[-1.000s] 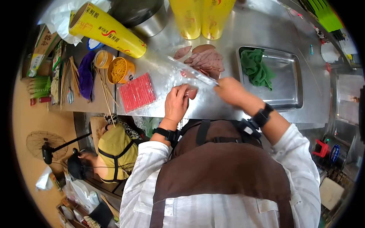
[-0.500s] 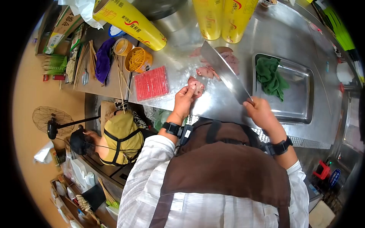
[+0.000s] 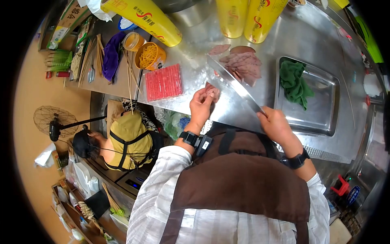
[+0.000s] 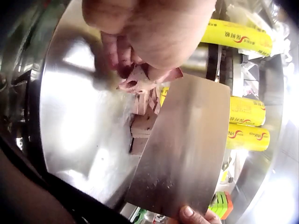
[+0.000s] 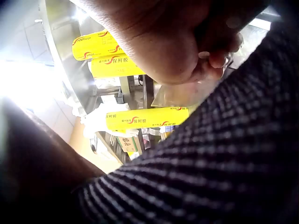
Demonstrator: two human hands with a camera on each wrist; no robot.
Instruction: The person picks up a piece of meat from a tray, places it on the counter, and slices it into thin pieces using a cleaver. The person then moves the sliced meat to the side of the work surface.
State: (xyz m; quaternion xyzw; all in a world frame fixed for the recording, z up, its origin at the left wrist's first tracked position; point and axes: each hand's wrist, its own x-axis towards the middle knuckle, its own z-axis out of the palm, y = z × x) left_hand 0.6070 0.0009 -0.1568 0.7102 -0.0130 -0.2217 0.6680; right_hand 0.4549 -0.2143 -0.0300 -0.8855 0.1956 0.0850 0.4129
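Observation:
My left hand [image 3: 200, 109] pinches a folded bunch of thin pink meat slices [image 3: 212, 92] above the steel counter near its front edge. In the left wrist view the slices [image 4: 136, 80] hang under the fingers, curled and ragged. My right hand [image 3: 277, 125] grips the handle of a cleaver [image 3: 240, 90], whose broad blade slants forward and left. A loose pile of spotted meat slices [image 3: 243, 67] lies beyond the blade. Seen from the left wrist, the wide cleaver blade [image 4: 187, 144] stands between the held meat and the right hand's fingers [image 4: 189, 213].
Left on the counter are a pack of red sticks [image 3: 164, 82] and a tub of yellow strips [image 3: 150, 56]. Yellow film rolls [image 3: 265, 20] stand at the back. To the right sits a steel tray [image 3: 325, 101] with a green cloth [image 3: 295, 84]. Another person [image 3: 132, 140] is at left.
The right hand has drawn the cleaver back to the right, away from the left hand. The blade turned broadside, then more edge-on. The meat in my left hand now shows as folded slices.

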